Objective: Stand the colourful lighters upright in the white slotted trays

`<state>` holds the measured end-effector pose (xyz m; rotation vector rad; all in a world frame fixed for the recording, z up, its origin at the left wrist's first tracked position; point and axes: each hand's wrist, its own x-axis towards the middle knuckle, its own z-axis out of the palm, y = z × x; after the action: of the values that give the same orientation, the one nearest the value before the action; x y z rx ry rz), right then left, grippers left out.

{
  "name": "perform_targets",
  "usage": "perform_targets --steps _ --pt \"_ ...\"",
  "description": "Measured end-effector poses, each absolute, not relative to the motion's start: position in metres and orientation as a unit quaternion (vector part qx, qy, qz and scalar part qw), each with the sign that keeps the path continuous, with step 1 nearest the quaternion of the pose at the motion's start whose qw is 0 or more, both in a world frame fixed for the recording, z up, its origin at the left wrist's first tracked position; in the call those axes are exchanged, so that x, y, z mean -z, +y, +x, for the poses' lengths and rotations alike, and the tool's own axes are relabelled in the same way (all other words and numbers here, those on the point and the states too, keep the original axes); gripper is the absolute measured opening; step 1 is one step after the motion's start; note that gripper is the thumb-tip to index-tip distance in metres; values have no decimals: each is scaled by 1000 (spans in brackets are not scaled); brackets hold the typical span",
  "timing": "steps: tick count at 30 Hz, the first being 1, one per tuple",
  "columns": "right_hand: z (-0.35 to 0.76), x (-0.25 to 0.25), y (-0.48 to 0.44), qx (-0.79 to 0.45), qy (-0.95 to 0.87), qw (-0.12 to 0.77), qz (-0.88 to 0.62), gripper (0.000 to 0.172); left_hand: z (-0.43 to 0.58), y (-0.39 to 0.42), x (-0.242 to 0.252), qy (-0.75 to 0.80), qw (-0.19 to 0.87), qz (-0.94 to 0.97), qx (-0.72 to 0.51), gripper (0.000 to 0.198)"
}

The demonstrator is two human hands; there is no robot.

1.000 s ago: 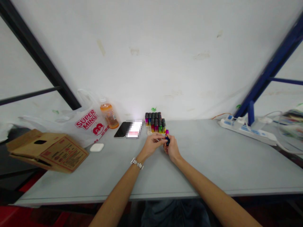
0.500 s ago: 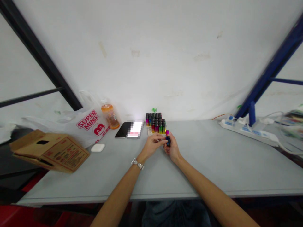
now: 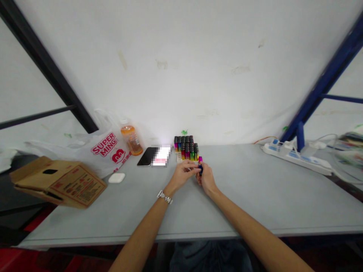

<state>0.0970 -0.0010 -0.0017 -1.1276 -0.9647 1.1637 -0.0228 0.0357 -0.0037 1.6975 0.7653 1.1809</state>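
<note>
My right hand (image 3: 207, 178) is closed around a blue and pink lighter (image 3: 200, 169) held upright over the table, its pink end uppermost. My left hand (image 3: 183, 174), with a silver watch (image 3: 165, 197) on the wrist, meets it from the other side. The left thumb and fingertips pinch at the lighter's side. Just beyond the hands stand several shiny multicoloured lighters (image 3: 187, 148) with black tops, packed in rows in a clear tray (image 3: 179, 157). Part of the tray's near side is hidden by my left hand.
Left on the grey table (image 3: 255, 200) are a brown cardboard box (image 3: 76, 185), a white plastic bag (image 3: 96, 151), an orange drink bottle (image 3: 131, 140), a white case (image 3: 117, 178) and a dark tablet (image 3: 148, 156). A white power strip (image 3: 297, 156) with cables lies right.
My right hand's grip has shifted slightly, so the fingers cover more of the lighter. My left hand stays at its side. The view has shifted a little.
</note>
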Motion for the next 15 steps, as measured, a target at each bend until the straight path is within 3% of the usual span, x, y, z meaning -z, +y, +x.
perform_targets --steps 15 --pt "97 6 1 -508 -409 588 -478 50 -22 34 1 317 455 682 -477 21"
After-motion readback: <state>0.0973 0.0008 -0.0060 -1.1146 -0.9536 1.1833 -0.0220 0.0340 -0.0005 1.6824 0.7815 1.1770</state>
